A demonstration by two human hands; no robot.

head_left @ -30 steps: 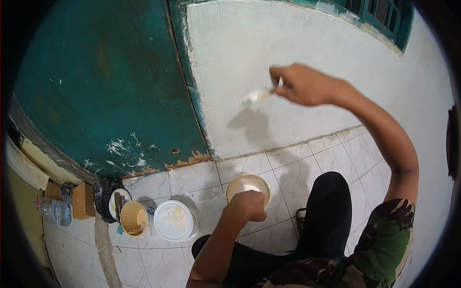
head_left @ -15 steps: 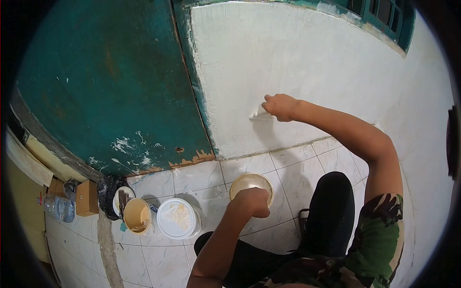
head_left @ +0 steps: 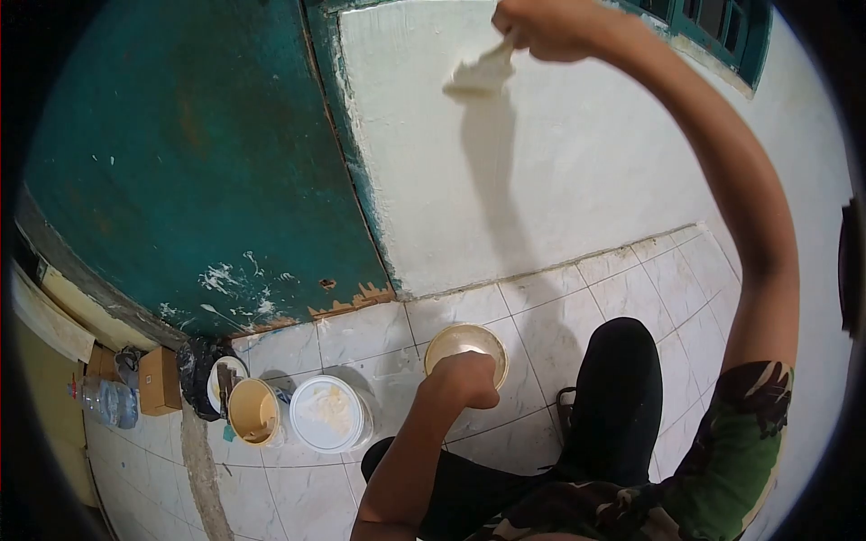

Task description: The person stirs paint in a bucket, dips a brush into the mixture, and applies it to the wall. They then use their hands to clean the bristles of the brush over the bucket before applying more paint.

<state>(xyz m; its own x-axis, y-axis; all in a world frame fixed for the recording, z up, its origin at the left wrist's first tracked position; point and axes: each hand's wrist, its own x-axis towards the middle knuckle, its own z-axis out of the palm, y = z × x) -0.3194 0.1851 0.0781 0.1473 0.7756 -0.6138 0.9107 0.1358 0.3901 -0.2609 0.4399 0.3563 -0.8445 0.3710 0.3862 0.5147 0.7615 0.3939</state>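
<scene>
High on the white wall, my right hand grips the handle of a wide, pale paintbrush. The brush's broad end points down and left, at the wall surface. My left hand is closed at the near rim of a round, cream-coloured tub above the floor. The hand covers part of the tub, and its fingertips are hidden. Pale material shows inside the tub.
A green door stands left of the wall. On the tiled floor are a white-lidded bucket, an open cream bucket, a black bag, a cardboard box and a clear bottle. A window is at upper right.
My right hand has moved up the wall with the paintbrush, its arm now stretched higher. My left hand and the tub are almost where they were; the view has shifted slightly.
</scene>
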